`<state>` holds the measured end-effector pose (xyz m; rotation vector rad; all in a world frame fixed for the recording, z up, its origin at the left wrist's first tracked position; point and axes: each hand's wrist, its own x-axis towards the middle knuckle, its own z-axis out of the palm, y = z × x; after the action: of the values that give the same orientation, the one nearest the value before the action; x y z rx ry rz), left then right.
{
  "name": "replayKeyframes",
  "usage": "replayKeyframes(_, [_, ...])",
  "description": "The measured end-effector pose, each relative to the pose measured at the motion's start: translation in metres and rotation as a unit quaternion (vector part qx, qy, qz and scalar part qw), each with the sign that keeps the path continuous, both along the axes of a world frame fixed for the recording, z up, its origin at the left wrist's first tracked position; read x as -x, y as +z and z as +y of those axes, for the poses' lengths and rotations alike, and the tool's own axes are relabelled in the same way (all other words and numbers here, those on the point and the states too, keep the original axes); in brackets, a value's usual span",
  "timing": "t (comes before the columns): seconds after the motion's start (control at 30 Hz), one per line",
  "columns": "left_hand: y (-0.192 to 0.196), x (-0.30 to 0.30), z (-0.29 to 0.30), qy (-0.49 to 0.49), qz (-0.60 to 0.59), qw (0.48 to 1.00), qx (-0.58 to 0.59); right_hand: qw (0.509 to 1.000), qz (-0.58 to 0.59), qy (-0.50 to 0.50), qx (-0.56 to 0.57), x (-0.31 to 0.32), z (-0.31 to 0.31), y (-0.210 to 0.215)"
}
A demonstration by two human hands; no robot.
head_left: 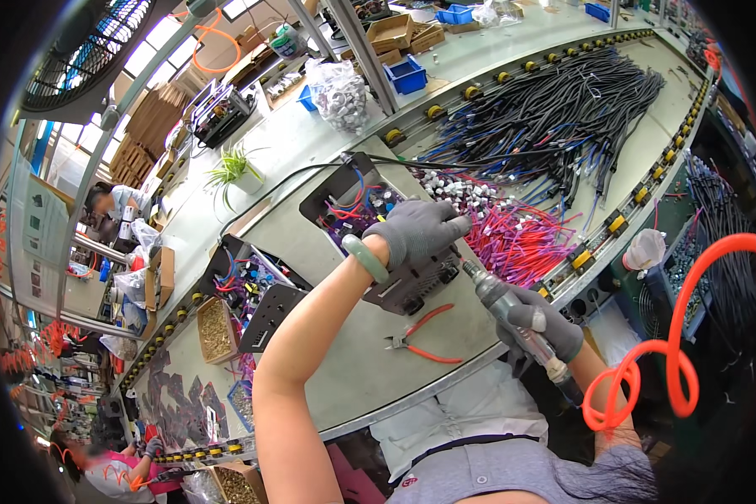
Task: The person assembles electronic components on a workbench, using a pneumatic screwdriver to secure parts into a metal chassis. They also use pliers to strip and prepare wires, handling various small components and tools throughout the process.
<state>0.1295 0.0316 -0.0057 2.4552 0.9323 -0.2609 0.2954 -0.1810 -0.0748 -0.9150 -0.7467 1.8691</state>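
A gloved left hand (417, 231) presses flat, fingers spread, on a black metal box (384, 228) of coloured wires at mid-bench — it looks rigid and fairly heavy, best steadied by its edges. The gloved right hand (536, 326) grips a powered screwdriver (512, 323), tip at the box. Red-handled pliers (420, 334) lie on the grey bench (353, 370) in a crowded workshop.

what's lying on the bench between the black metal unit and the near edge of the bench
In the head view, red-handled pliers lie on the bench there, near the black unit.
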Motion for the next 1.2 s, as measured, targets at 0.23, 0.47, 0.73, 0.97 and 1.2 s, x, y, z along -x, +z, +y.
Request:
replayKeyframes(0.23, [0.007, -0.004, -0.006, 0.043, -0.015, 0.999, 0.029, 1.000, -0.017, -0.001, -0.016, -0.003, -0.004, -0.011])
replayKeyframes(0.47, [0.011, 0.000, -0.023, 0.058, -0.002, 0.982, -0.178, 0.970, 0.118, -0.201, -0.075, -0.215, -0.133, -0.102])
replayKeyframes(0.73, [-0.096, -0.015, -0.129, -0.310, -0.190, 0.895, -0.260, 0.734, -0.215, -0.644, 0.004, -0.391, -0.189, -0.128])
replayKeyframes(0.97, [-0.110, -0.037, -0.082, 0.063, -0.326, 0.933, 0.141, 0.507, -0.660, -0.396, -0.387, -0.067, -0.069, -0.016])
replayKeyframes(1.2, [-0.231, -0.053, -0.006, 0.008, 0.014, 0.996, -0.087, 0.702, -0.574, 0.177, -0.382, 0.128, 0.021, -0.072])
